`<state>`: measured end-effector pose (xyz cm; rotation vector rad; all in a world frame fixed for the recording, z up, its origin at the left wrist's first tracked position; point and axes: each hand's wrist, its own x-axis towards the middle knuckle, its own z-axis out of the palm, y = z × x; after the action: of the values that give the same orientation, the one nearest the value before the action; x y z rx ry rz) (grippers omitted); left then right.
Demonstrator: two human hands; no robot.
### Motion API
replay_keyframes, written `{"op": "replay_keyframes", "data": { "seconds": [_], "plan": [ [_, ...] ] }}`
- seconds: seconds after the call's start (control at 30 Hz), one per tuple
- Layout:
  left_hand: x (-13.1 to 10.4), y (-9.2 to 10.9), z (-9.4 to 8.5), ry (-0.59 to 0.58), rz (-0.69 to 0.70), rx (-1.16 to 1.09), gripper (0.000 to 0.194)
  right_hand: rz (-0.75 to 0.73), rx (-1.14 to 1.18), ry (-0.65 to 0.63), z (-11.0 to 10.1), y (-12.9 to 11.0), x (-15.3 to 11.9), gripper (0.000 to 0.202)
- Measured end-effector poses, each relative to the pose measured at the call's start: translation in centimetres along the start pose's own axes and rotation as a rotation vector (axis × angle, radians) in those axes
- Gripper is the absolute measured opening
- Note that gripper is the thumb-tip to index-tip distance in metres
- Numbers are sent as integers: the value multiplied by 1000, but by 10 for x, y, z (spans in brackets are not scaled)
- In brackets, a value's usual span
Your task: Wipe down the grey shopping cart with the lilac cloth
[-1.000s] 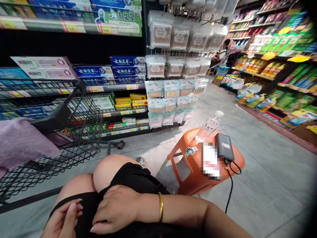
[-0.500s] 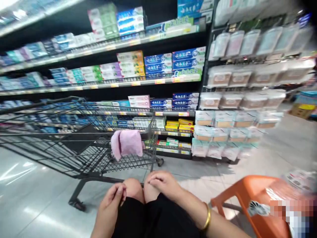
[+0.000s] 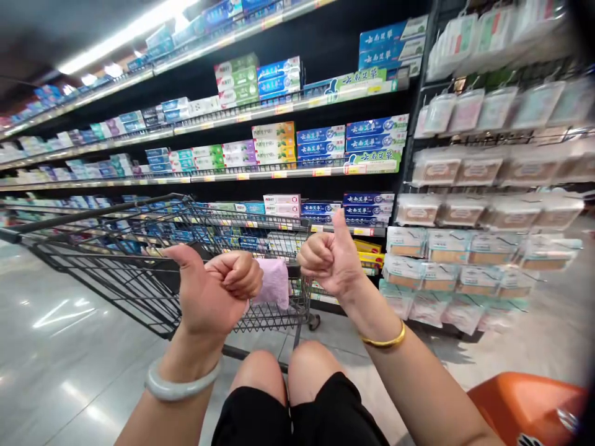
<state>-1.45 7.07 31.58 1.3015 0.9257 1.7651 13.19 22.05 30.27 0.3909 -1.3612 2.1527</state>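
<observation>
My left hand (image 3: 209, 288) is raised in front of the shopping cart (image 3: 100, 212), fingers curled into the palm and thumb sticking up to the left. A pale bangle (image 3: 181, 389) circles that wrist. My right hand (image 3: 337, 257) is also a fist with its thumb pointing up, held before the shelf; a gold bangle (image 3: 385, 342) is on its wrist. Nothing shows in either fist. A pink cloth (image 3: 274, 285) hangs on the cart behind my left hand, which partly covers it.
Shelves of toothpaste boxes (image 3: 320, 139) stretch along the far side. To the right hang packaged goods (image 3: 483, 173) on hooks. An orange plastic seat (image 3: 520, 402) stands at the lower right. My knees (image 3: 286, 368) are below the hands, close to the cart.
Both hands have risen from my knees, and their thumbs now stick up. The view has tilted upward and shifted left, so more of the upper shelves shows.
</observation>
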Motion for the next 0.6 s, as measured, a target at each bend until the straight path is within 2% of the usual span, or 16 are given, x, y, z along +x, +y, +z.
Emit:
{"op": "replay_keyframes", "data": {
  "seconds": [0.07, 0.13, 0.23, 0.33, 0.4, 0.6],
  "plan": [
    [3, 5, 9, -67, -30, 15, 83, -20, -21, -42, 9, -5, 4, 83],
    [4, 0, 13, -116, -61, 7, 84, -12, -48, -80, 13, 2, 6, 83],
    [3, -23, 11, -136, -109, -29, 84, 54, -56, -102, 8, 28, 3, 84],
    [0, -48, 4, -120, -142, -56, 83, 120, -53, -53, -5, 53, -3, 85],
    [-1, -56, 1, -115, -146, -62, 83, 132, -57, -26, -10, 60, -6, 86],
    [5, -43, 5, -147, -126, -31, 84, 104, -48, -35, -5, 48, -1, 87]
  ]
}}
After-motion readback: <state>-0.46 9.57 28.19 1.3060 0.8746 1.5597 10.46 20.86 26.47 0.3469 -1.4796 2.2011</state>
